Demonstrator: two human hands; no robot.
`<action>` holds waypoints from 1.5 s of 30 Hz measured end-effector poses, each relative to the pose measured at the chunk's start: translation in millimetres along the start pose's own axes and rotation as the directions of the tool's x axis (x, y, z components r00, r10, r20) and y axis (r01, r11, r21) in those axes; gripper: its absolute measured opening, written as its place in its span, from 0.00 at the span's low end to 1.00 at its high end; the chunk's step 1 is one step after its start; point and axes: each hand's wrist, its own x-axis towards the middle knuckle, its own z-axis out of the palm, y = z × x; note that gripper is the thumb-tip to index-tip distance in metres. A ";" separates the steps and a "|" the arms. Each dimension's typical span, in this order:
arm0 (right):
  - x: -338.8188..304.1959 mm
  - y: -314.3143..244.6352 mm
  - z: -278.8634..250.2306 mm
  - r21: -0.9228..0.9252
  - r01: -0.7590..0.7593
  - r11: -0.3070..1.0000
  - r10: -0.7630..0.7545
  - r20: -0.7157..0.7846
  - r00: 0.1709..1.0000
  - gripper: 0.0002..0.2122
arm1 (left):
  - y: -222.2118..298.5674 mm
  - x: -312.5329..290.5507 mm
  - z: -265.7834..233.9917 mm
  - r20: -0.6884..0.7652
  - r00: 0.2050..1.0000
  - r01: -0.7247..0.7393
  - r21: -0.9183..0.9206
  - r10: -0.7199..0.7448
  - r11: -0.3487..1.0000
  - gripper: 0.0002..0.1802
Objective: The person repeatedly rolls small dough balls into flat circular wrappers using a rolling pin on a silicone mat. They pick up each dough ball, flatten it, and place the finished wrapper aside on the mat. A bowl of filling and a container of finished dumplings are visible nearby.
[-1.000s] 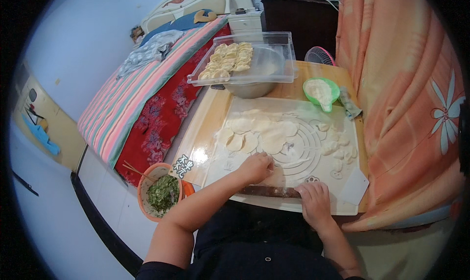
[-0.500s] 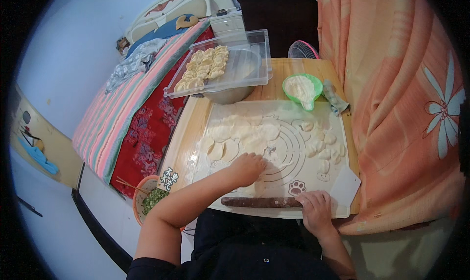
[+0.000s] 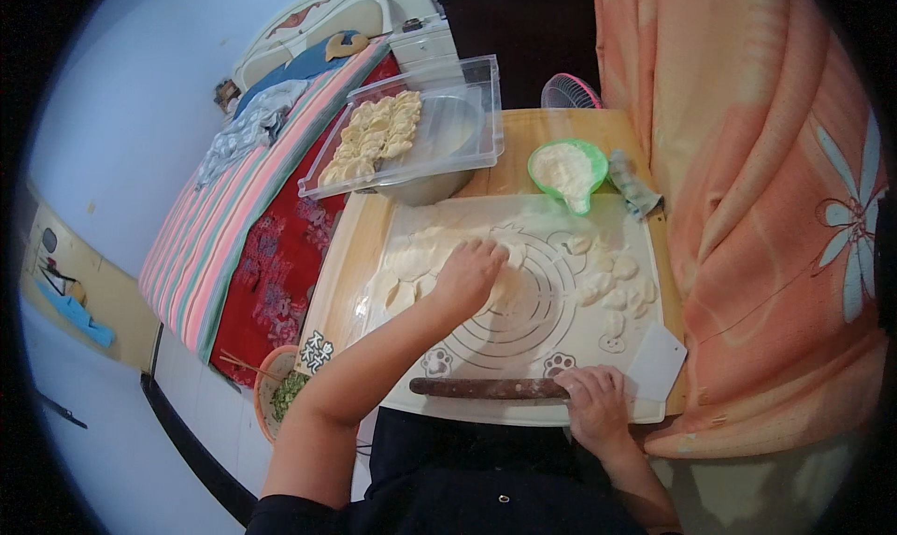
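Note:
My left hand (image 3: 475, 271) is over the middle of a white pastry mat (image 3: 523, 412), its fingers curled and pinching a thin dough wrapper (image 3: 510, 287), partly hidden under the hand. Other flat round wrappers (image 3: 400, 297) lie to its left, some overlapping. Along the mat's near edge, a dark brown rolling pin (image 3: 491, 388) lies crosswise. Its right end is gripped by my right hand (image 3: 596, 402). Several small pieces of dough (image 3: 624, 268), dusted with flour, are scattered on the mat's right side.
A clear plastic tray (image 3: 493, 128) of folded dumplings (image 3: 376, 135) rests on a metal bowl (image 3: 425, 189) at the back left. Behind the mat is a green bowl of flour (image 3: 567, 169), beside a cloth (image 3: 635, 187). A white scraper (image 3: 657, 359) and curtain (image 3: 738, 255) are right; an orange filling bowl (image 3: 264, 409) is lower left.
My left hand has moved away from me across the mat, from near the rolling pin toward the wrappers, taking one along. My right hand stays on the pin. The view has shifted slightly.

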 end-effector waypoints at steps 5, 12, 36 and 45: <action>3.5 0.8 0.1 0.024 -0.027 0.999 0.026 0.030 0.999 0.16 | 25.6 71.6 61.1 -0.092 0.987 -0.145 -0.149 0.133 0.978 0.21; 3.5 0.7 1.7 0.020 -0.054 0.998 0.053 0.045 0.998 0.16 | 31.9 62.8 64.8 0.194 0.952 -0.224 -0.091 0.238 0.970 0.26; 33.0 -24.8 3.7 0.033 -0.298 0.954 0.298 0.009 0.955 0.19 | 31.1 -179.1 -16.0 0.133 0.970 -0.158 -0.295 0.205 0.942 0.33; 64.4 -24.2 44.1 -0.191 -0.032 0.981 0.082 0.257 0.963 0.22 | 11.4 -183.1 -9.5 -0.047 0.951 0.308 0.038 -0.306 0.951 0.31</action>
